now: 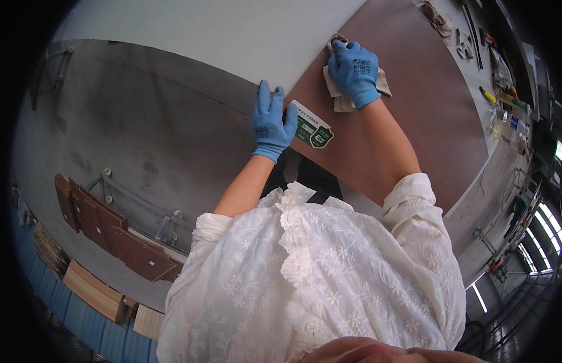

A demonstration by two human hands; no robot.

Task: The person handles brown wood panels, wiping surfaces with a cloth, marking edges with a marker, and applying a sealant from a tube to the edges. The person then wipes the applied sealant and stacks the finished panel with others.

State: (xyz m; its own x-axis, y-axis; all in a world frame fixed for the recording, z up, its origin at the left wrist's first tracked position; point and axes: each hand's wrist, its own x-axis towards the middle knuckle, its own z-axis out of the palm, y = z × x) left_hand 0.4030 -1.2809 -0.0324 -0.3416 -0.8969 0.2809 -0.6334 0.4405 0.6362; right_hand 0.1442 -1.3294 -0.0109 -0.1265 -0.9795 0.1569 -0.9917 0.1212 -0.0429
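Observation:
A brown panel (408,103) lies at an angle on a white work table (190,30). My right hand (355,69), in a blue glove, presses a pale crumpled cloth (344,104) onto the panel near its left edge. The cloth shows beyond the fingers and on both sides of the wrist. My left hand (271,121), also blue-gloved, has its fingers stretched out at the panel's near left corner, with nothing in it. Beside that hand, a green and white label (313,127) sits on the panel.
Hand tools (465,45), a yellow-tipped cutter (488,95) and clear plastic packaging (508,127) lie along the table's right side. At lower left stands a metal rack (139,202) on casters beside brown panels (111,224). Wooden boards (93,290) are stacked farther left.

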